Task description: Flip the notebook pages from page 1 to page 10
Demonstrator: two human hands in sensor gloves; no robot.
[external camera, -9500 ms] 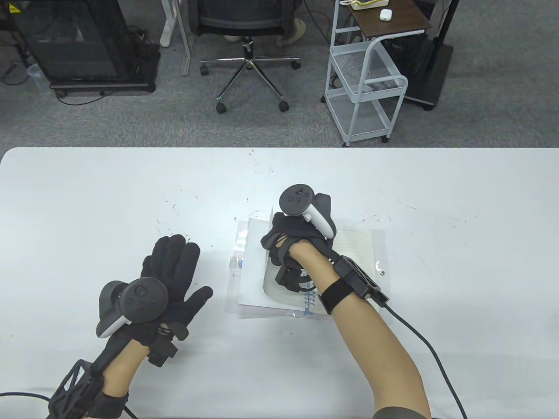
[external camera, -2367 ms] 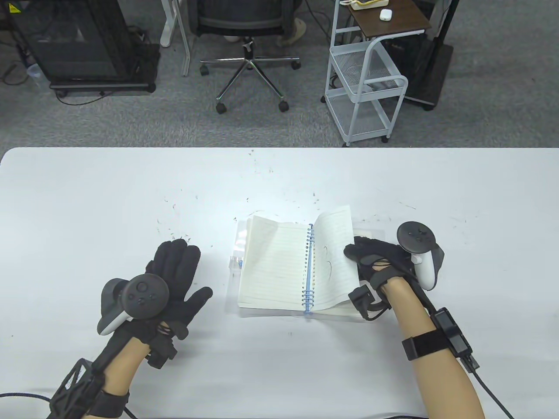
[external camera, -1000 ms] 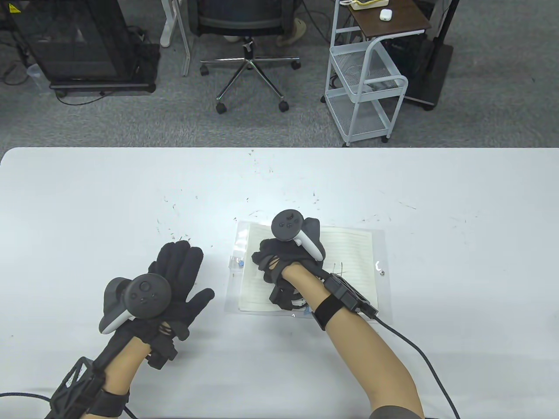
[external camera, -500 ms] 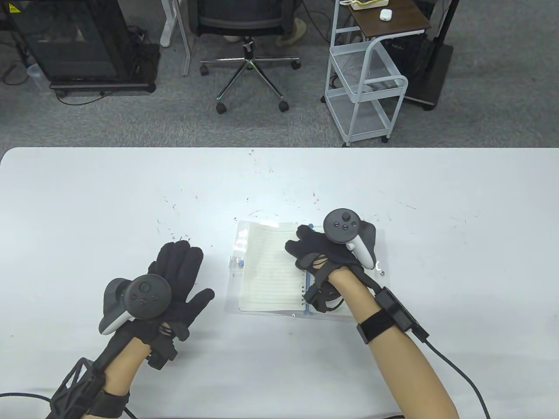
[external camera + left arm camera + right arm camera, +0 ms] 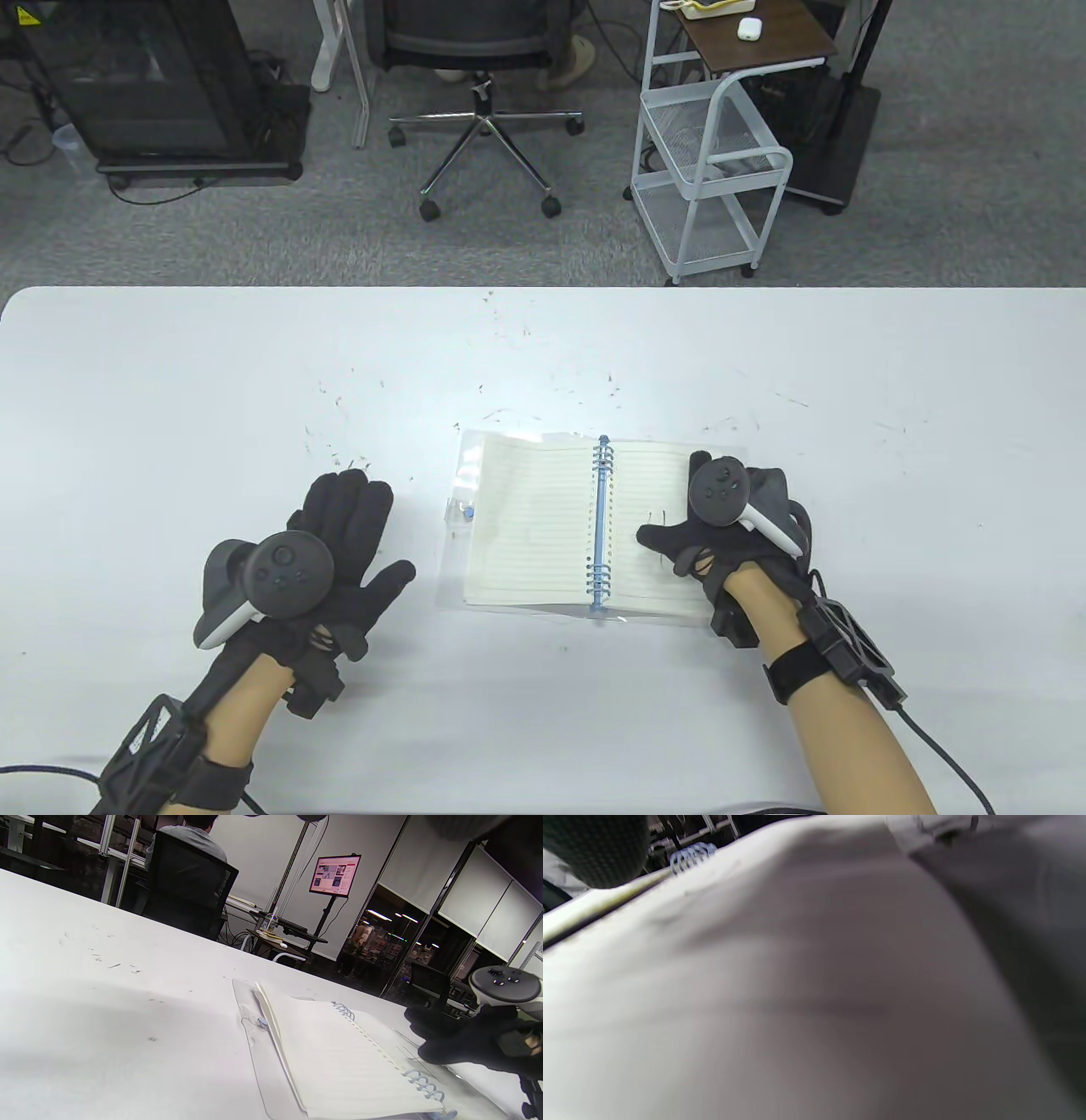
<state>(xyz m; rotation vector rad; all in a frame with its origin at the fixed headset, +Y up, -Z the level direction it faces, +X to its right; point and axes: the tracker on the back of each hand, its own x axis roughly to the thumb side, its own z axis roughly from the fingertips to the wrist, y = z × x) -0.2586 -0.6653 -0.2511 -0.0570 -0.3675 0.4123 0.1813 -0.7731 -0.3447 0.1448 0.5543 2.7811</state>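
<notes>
A lined notebook (image 5: 534, 526) with a blue spiral binding (image 5: 599, 526) lies open and flat on the white table (image 5: 170, 382), on its clear plastic cover. It also shows in the left wrist view (image 5: 339, 1056). My right hand (image 5: 704, 531) lies on the right page near its outer edge, thumb pointing toward the spine; I cannot tell whether it pinches a page. My left hand (image 5: 339, 543) lies flat and spread on the table to the left of the notebook, holding nothing. The right wrist view is blurred, showing a page close up and the spiral (image 5: 691, 855).
The table's far edge borders grey carpet with an office chair (image 5: 484, 76), a black cabinet (image 5: 161, 85) and a white wire cart (image 5: 713, 161). Small dark specks dot the table around the notebook.
My right hand has swung back from the left page across the spine to the right page. The turned page now lies flat on the left. My left hand has not moved.
</notes>
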